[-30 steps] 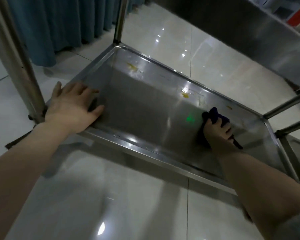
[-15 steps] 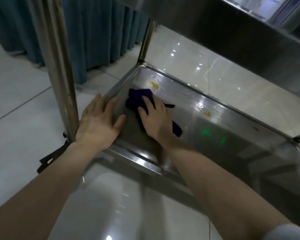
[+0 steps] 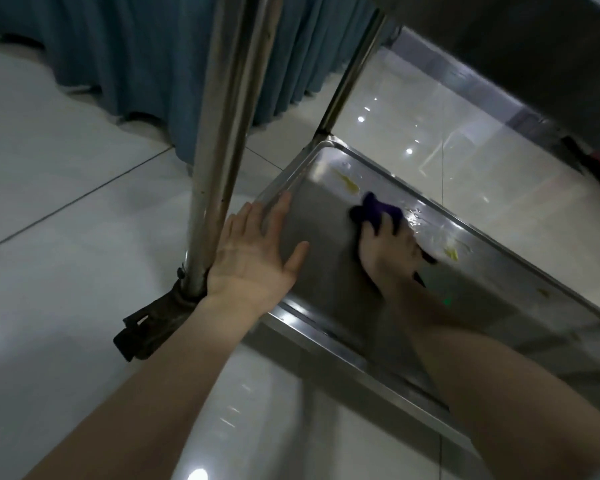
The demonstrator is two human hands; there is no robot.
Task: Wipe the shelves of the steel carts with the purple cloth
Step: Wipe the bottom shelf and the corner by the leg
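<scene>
Low down near the floor, a person's two bare arms reached to the bottom shelf point(image 3: 326, 258) of a steel cart. That shelf was a shallow stainless tray with a raised rim. The left hand point(image 3: 253, 258) lay flat on the shelf's near left corner, palm down, its fingers point(image 3: 278, 211) straight and spread along the left rim, holding nothing. It sat just beside the cart's upright steel post point(image 3: 219, 150). The right hand point(image 3: 388, 251) was further in, toward the far rim, pressing down on the purple cloth point(image 3: 378, 209). Its fingers were spread and fairly straight over the cloth rather than curled round it. The cloth was bunched under and ahead of those fingertips, lying on the shelf surface. A yellow smear point(image 3: 347, 180) sat just beyond the cloth near the far left corner, and another yellow spot point(image 3: 451, 252) lay to the right of the hand. A dark caster bracket point(image 3: 153, 323) stood at the foot of the post on glossy pale floor tiles point(image 3: 49, 202). A blue curtain point(image 3: 136, 64) hung behind, and the underside of an upper shelf point(image 3: 516, 46) crossed the top right.
</scene>
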